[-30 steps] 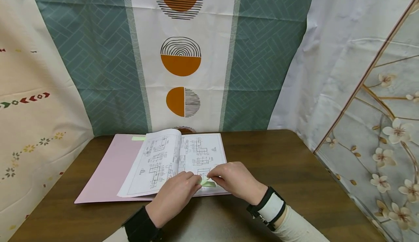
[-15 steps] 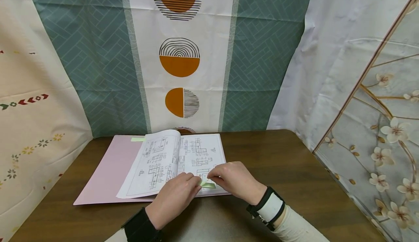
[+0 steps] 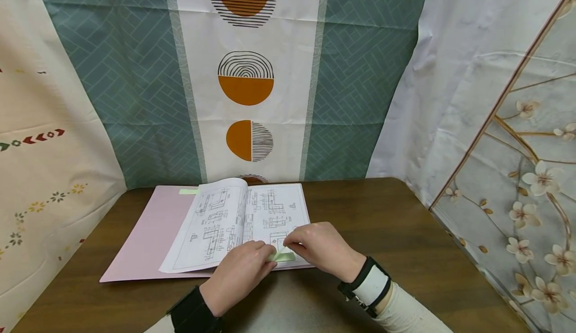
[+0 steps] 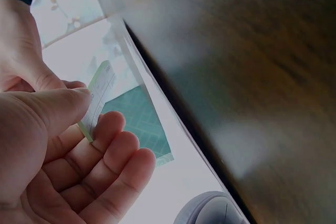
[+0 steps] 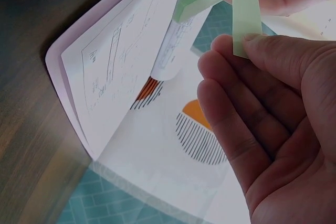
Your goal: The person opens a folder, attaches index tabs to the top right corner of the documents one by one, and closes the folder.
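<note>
My left hand (image 3: 238,275) pinches a small pad of pale green sticky notes (image 3: 285,257) over the lower right page of an open booklet (image 3: 200,238). The pad's printed white back (image 4: 100,98) shows in the left wrist view, under the left thumb. My right hand (image 3: 321,248) pinches the end of a green sticky strip (image 5: 247,17) between thumb and finger. This strip stands up from the pad at an angle, and both meet at the left fingers. Technical drawings cover the booklet's pages, and its left page curls up from the spine.
A pink cover (image 3: 148,238) spreads out beneath the booklet on the left. One green sticky strip (image 3: 188,191) lies near its top edge. The brown wooden table (image 3: 373,223) extends to the right, and patterned curtains (image 3: 256,138) hang behind and beside it.
My left hand has shifted slightly down and left, and the strip between the hands shows longer. The right hand keeps nearly the same place. The head view has moved a little.
</note>
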The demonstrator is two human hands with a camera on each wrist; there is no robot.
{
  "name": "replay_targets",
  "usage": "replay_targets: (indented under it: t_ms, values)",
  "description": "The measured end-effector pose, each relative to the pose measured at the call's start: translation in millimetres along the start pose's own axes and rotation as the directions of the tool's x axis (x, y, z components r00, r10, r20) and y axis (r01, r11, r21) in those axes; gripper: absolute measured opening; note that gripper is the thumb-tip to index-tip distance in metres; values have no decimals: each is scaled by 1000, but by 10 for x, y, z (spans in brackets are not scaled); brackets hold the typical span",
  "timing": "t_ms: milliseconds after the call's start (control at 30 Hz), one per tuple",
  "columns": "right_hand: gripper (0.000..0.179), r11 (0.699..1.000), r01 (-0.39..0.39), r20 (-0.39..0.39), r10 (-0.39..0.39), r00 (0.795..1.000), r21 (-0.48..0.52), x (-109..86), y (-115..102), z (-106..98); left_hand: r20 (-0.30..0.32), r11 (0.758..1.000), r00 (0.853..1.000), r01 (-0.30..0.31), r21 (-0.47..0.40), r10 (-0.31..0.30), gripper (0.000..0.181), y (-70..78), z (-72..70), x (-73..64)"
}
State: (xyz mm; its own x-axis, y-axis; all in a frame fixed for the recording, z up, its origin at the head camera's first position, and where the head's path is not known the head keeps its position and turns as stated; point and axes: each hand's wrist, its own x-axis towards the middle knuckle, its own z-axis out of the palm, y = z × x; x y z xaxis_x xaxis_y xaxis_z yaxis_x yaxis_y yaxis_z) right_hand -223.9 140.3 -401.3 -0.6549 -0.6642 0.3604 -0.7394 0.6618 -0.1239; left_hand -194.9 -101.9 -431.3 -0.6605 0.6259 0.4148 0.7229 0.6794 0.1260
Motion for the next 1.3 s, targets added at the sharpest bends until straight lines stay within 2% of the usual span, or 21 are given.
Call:
replay_targets:
  t_ms: [633,933,1300]
  values:
    - [11,1000,-12,-3,12,1000,5,-53,-11,-7,-8,999,1000,-29,-26,29,19,25,69,-26]
    - [14,1000,-5,-45,5,999,-4,-29,21,-103,-14,999,1000,-24,-26,24,28,-3,47,-35]
    - [18,998,-52,-73,53,996,23,-35,78,-134,-5,1000,1000,-9,10,9,19,-23,27,-73]
